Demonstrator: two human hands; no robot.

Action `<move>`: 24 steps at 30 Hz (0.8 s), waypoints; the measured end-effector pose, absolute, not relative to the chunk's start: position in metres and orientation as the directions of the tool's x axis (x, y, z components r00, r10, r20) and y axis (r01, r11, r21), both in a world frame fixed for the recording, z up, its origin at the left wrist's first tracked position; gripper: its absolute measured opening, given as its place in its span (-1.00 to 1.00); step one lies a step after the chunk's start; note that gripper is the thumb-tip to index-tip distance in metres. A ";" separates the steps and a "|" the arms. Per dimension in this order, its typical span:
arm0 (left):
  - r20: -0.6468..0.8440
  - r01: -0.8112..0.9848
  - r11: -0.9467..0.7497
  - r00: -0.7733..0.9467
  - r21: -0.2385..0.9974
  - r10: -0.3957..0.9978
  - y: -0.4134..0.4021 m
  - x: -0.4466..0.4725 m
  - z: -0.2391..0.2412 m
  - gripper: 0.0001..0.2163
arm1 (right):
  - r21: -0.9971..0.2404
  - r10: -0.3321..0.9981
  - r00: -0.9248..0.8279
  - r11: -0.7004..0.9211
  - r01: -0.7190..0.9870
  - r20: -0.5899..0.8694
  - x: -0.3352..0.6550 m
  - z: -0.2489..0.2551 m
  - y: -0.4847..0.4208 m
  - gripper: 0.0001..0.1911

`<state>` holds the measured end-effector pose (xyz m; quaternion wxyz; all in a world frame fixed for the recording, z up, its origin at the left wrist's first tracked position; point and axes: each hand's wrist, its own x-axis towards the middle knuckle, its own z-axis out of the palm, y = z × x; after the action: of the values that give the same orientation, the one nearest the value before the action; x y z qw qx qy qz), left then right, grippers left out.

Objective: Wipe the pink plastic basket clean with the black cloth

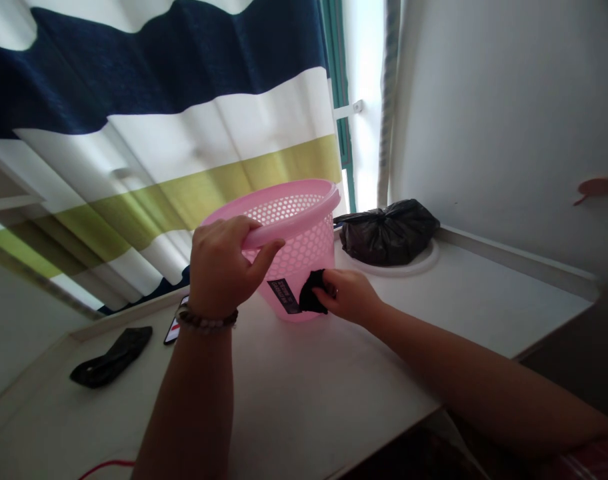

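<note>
A pink perforated plastic basket stands on the white tabletop, tipped slightly. My left hand is closed around its near rim, a beaded bracelet on the wrist. My right hand is beside the basket's lower wall, fingers pinched on a small black cloth that presses against the basket next to its dark label.
A tied black plastic bag lies on a round white dish at the back by the wall. A black folded item and a phone rest at the left. A red cable shows at the near edge. A striped curtain hangs behind.
</note>
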<state>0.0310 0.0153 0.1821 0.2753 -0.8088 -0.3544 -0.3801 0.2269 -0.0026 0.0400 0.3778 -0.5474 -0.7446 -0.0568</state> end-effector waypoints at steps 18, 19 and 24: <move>0.811 0.768 -0.624 0.454 -0.146 0.369 0.018 0.027 0.182 -0.71 | -0.348 0.853 -0.145 0.352 0.869 0.502 0.228 0.028 0.005 -0.69; 0.810 0.767 -0.624 0.455 -0.146 0.369 0.018 0.027 0.182 -0.71 | -0.374 0.811 -0.117 0.387 0.843 0.574 0.230 0.032 0.005 -0.70; 0.802 0.763 -0.631 0.461 -0.140 0.380 0.017 0.027 0.183 -0.72 | -0.432 0.767 -0.080 0.440 0.787 0.637 0.237 0.035 0.008 -0.70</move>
<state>0.0270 0.0168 0.1827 0.2496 -0.8175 -0.3494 -0.3838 0.2370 0.0078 0.0346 0.4249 -0.5289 -0.7346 -0.0117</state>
